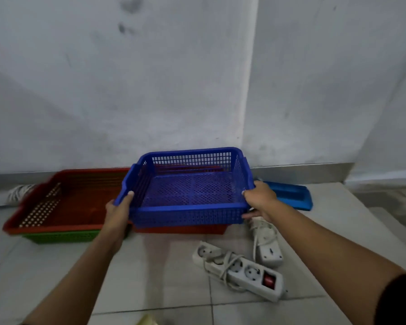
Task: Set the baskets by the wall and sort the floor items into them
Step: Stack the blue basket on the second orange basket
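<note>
You hold blue basket [188,191] off floor, level, near wall [127,90]. Your left hand [118,211] grips left rim, thumb on top; right hand [259,200] grips right rim, fingers curled under. Two-sided hold likely keeps it level for set-down. Red basket [63,202] sits on green basket [63,236] by wall; second red one under blue. Power strips [242,270] on floor, unsorted.

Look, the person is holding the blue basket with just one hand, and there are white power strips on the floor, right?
Not quite. In the head view, both hands hold the blue basket: the left hand grips its left rim and the right hand grips its right rim. The rest is right: white power strips lie on the floor.
</note>
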{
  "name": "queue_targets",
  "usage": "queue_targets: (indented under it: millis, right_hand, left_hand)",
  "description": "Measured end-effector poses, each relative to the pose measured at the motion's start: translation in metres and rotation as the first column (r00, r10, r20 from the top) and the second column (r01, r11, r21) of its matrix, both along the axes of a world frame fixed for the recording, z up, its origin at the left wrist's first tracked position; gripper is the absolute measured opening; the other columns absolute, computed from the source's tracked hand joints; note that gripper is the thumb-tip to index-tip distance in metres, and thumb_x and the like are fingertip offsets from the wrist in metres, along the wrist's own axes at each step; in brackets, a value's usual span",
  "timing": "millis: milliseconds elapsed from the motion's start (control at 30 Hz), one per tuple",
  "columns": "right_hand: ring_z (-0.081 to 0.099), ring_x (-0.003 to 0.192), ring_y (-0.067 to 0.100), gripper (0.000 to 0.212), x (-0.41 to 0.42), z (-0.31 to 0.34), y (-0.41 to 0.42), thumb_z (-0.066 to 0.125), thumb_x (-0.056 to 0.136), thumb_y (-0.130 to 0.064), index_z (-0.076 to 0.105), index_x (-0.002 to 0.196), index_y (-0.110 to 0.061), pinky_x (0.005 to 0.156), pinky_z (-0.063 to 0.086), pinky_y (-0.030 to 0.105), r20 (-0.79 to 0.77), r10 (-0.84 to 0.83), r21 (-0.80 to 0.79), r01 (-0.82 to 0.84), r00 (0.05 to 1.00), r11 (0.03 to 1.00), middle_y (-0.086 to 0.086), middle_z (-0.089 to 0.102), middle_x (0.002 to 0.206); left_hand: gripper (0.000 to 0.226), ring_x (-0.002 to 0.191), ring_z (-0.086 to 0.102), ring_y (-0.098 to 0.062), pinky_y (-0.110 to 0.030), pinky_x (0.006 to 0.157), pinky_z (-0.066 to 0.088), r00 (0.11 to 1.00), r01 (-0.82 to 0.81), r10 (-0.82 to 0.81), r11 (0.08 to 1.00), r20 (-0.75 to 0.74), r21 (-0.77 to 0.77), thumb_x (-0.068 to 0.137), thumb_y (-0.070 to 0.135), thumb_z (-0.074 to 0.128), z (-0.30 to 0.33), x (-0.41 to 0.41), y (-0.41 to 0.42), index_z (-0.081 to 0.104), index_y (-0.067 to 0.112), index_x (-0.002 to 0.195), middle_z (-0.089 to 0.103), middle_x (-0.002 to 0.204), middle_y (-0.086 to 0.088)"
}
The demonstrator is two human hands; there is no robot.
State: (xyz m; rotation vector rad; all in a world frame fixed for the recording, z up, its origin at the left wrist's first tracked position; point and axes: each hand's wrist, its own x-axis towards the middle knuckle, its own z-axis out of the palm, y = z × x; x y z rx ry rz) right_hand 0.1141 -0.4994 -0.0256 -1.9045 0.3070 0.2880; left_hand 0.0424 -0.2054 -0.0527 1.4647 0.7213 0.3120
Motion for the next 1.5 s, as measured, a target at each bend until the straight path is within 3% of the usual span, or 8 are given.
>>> queue_targets:
  millis: [133, 367, 533, 667, 867, 1067, 1367, 1500]
  right_hand:
    - [0.062, 0.090, 0.031, 0.029, 0.025, -0.025, 0.026, 0.054, 0.094, -0.020, 0.054, 0.118, -0.005, 0.059, 0.060, 0.038, 0.005, -0.142, 0.097, 0.141, 0.990, 0.985, 0.015, 0.059, 0.116]
    - [0.058, 0.060, 0.015, 0.009, 0.036, -0.059, 0.026, 0.055, 0.094, -0.021, 0.056, 0.095, -0.012, 0.052, 0.058, 0.034, 0.178, -0.286, 0.040, 0.283, 0.941, 0.958, 0.000, 0.055, 0.078]
    - [0.061, 0.066, 0.019, 0.015, 0.042, -0.066, 0.033, 0.054, 0.094, -0.028, 0.057, 0.098, -0.014, 0.061, 0.058, 0.038, 0.289, -0.254, -0.115, 0.297, 0.923, 0.948, 0.007, 0.060, 0.091]
    - [0.057, 0.082, 0.028, 0.029, 0.040, -0.080, 0.034, 0.048, 0.095, -0.037, 0.062, 0.106, -0.013, 0.072, 0.044, 0.035, 0.293, -0.145, -0.356, 0.249, 0.945, 0.901, 0.008, 0.064, 0.095]
    - [0.058, 0.105, 0.036, 0.031, 0.029, -0.104, 0.038, 0.040, 0.099, -0.024, 0.048, 0.128, -0.018, 0.086, 0.052, 0.047, 0.097, -0.095, -0.123, 0.106, 0.991, 0.987, 0.014, 0.060, 0.120]
    - [0.057, 0.074, 0.016, 0.041, 0.028, -0.107, 0.041, 0.037, 0.094, 0.001, 0.052, 0.130, -0.014, 0.070, 0.055, 0.040, -0.117, -0.295, 0.315, 0.317, 0.948, 0.894, 0.002, 0.058, 0.093]
    - [0.060, 0.090, 0.026, 0.035, 0.020, -0.114, 0.057, 0.049, 0.094, -0.002, 0.055, 0.127, -0.013, 0.069, 0.056, 0.038, -0.185, -0.458, 0.450, 0.490, 0.869, 0.747, 0.009, 0.059, 0.106]
    - [0.061, 0.101, 0.027, 0.033, 0.017, -0.116, 0.043, 0.059, 0.093, -0.014, 0.053, 0.125, -0.006, 0.072, 0.055, 0.037, -0.243, -0.387, 0.517, 0.456, 0.890, 0.724, 0.013, 0.060, 0.116]
  left_hand:
    - [0.057, 0.104, 0.051, -0.018, -0.030, 0.083, 0.044, 0.993, 0.020, -0.043, 0.978, 0.105, 0.207, 0.093, 0.034, 0.052, -0.021, 0.003, 0.015, 0.022, 0.020, 0.139, 0.044, 0.120, 0.000]
    - [0.051, 0.088, 0.053, 0.003, -0.012, 0.067, 0.044, 0.977, 0.121, -0.170, 0.936, 0.125, 0.329, 0.095, 0.040, 0.044, -0.034, 0.028, 0.028, 0.024, 0.025, 0.140, 0.045, 0.115, 0.004]
    - [0.064, 0.116, 0.052, -0.032, -0.050, 0.102, 0.041, 0.989, 0.145, -0.114, 0.859, -0.092, 0.491, 0.084, 0.059, 0.050, -0.053, 0.028, 0.042, 0.030, 0.026, 0.135, 0.053, 0.123, -0.005]
    - [0.063, 0.113, 0.057, -0.032, -0.054, 0.105, 0.033, 0.964, 0.217, -0.066, 0.754, -0.257, 0.620, 0.086, 0.065, 0.036, -0.074, 0.021, 0.043, 0.038, 0.022, 0.132, 0.061, 0.123, -0.010]
    - [0.055, 0.114, 0.055, -0.023, -0.050, 0.110, 0.023, 0.917, 0.369, -0.011, 0.404, -0.399, 0.837, 0.094, 0.052, 0.016, -0.088, -0.005, 0.066, 0.045, 0.029, 0.134, 0.065, 0.112, -0.002]
    - [0.038, 0.094, 0.058, -0.027, -0.045, 0.096, 0.038, 0.903, 0.399, 0.110, 0.147, -0.415, 0.905, 0.098, 0.037, 0.031, -0.105, -0.030, 0.096, 0.062, 0.018, 0.110, 0.063, 0.091, -0.005]
    - [0.034, 0.110, 0.051, -0.038, -0.052, 0.108, 0.026, 0.888, 0.352, 0.173, 0.340, -0.425, 0.872, 0.097, 0.032, 0.038, -0.100, 0.016, 0.086, 0.063, 0.010, 0.104, 0.061, 0.108, -0.021]
    - [0.037, 0.123, 0.047, -0.038, -0.061, 0.113, 0.017, 0.965, 0.178, 0.027, 0.658, -0.259, 0.731, 0.094, 0.023, 0.049, -0.095, 0.022, 0.092, 0.053, 0.006, 0.127, 0.054, 0.128, -0.021]
